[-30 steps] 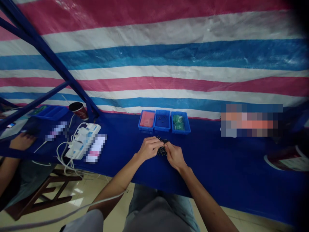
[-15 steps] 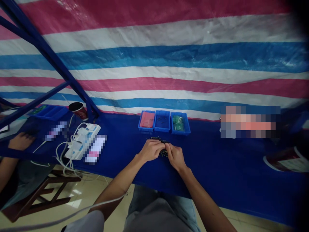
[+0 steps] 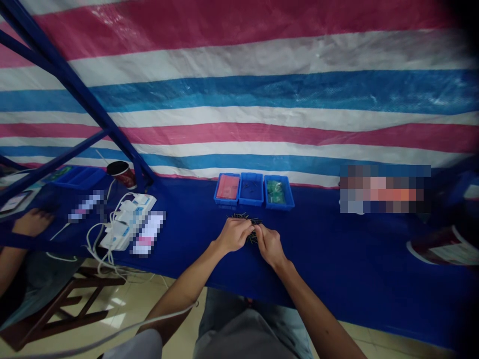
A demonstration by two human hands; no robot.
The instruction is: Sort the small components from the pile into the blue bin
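My left hand [image 3: 234,234] and my right hand [image 3: 270,243] meet over a heap of thin, dark, pin-like pieces [image 3: 253,238] on the blue table. Fingers of both hands are drawn together, thumbs and fingertips almost touching each other. Whatever sits between the fingertips is too small to make out. Part of the heap pokes out behind my left fingers and in the gap between the hands. Just beyond stand three small blue bins: the left bin [image 3: 225,202] holds pink flat pieces, the middle bin [image 3: 251,203] a few thin dark pieces, the right bin [image 3: 281,206] green pieces in clear plastic.
To the left lie a white power strip [image 3: 129,219] with tangled cables and a blurred-out phone-like item [image 3: 148,233]. A dark red cup [image 3: 122,174] stands behind them. Another person's hand [image 3: 33,222] rests farther left. A red tub [image 3: 445,245] is at right.
The view has shifted slightly, so the bins and table sit a little lower. Both hands stay over the heap, with only small movement of the fingers.
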